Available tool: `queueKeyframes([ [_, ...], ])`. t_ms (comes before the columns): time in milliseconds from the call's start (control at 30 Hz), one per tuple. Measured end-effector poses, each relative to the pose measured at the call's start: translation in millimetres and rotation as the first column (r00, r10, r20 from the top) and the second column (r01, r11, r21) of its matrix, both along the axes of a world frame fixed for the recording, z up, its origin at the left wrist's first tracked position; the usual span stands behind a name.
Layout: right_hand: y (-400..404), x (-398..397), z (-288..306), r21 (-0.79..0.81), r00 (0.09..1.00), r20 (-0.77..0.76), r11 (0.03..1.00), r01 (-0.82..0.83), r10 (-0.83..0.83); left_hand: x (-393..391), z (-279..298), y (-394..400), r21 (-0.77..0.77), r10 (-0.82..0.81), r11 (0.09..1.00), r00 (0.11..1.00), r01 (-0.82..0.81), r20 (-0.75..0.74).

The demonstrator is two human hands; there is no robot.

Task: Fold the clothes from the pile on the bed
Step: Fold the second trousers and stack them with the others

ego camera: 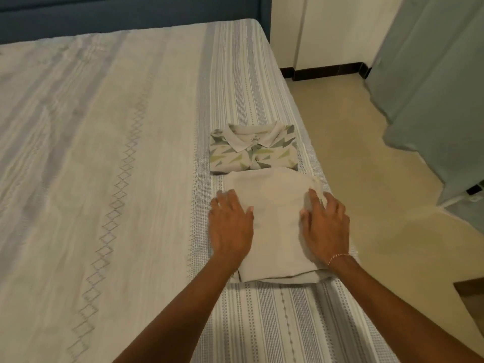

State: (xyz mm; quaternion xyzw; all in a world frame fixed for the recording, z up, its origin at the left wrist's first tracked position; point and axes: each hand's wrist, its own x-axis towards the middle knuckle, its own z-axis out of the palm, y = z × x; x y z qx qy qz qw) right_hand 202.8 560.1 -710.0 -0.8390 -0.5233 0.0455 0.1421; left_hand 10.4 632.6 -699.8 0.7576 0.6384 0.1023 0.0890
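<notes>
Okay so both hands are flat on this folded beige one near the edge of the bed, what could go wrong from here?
1. The beige folded garment lies close to the bed edge; a push from the right hand could slide it off.
2. Its far edge touches or overlaps the patterned polo shirt, so smoothing forward with the left hand may rumple that one.

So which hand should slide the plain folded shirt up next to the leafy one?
Probably the left hand: it lies flat on the plain folded shirt, away from the bed edge. The right hand sits at that edge.
</notes>
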Motion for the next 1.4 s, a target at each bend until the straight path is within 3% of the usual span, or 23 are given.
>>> queueKeyframes([
  [67, 3.2, -11.5, -1.8, 0.033, 0.979, 0.076, 0.98, -0.195, 0.192, 5.1, -4.6, -4.3, 0.106, -0.3, 0.945, 0.948, 0.31, -0.107],
  [100, 4.8, -14.9, -7.1, -0.024, 0.961, 0.081, 0.965, -0.262, 0.263, 4.5, -9.4, -3.1, 0.093, -0.419, 0.897, 0.898, 0.432, -0.133],
  [167, 6.7, -14.5, -24.4, -0.148, 0.962, 0.04, 0.954, -0.262, 0.271, -2.6, -25.7, 6.1, -0.014, -0.524, 0.849, 0.837, 0.529, -0.156],
  [267, 6.7, -9.9, -51.6, -0.226, 0.973, 0.009, 0.948, -0.223, 0.231, -14.6, -46.9, 18.9, -0.127, -0.556, 0.831, 0.811, 0.541, -0.182],
  [400, 10.9, -11.8, -66.3, -0.254, 0.978, 0.031, 0.948, -0.19, 0.204, -14.1, -58.7, 25.3, -0.14, -0.582, 0.813, 0.799, 0.565, -0.151],
  [667, 13.6, -18.0, -54.2, -0.362, 0.981, 0.044, 0.918, -0.16, 0.188, -19.6, -46.5, 28.4, -0.218, -0.631, 0.768, 0.77, 0.603, -0.093],
  [767, 13.3, -25.1, -40.5, -0.458, 0.985, 0.055, 0.881, -0.12, 0.163, -23.4, -30.0, 19.4, -0.261, -0.599, 0.792, 0.786, 0.552, -0.155],
  [900, 4.6, -49.3, -1.4, -0.543, 0.988, -0.038, 0.827, -0.148, 0.152, -54.6, 8.4, 2.4, -0.293, -0.532, 0.837, 0.813, 0.463, -0.236],
  [1067, -35.8, -111.3, 63.5, -0.404, 0.957, -0.021, 0.873, -0.272, 0.289, -126.6, 78.1, -30.9, -0.259, -0.567, 0.82, 0.787, 0.511, -0.242],
  [1400, -110.3, -293.7, 218.0, -0.234, 0.894, 0.006, 0.87, -0.434, 0.448, -299.2, 218.1, -145.0, -0.198, -0.478, 0.874, 0.859, 0.444, -0.185],
])
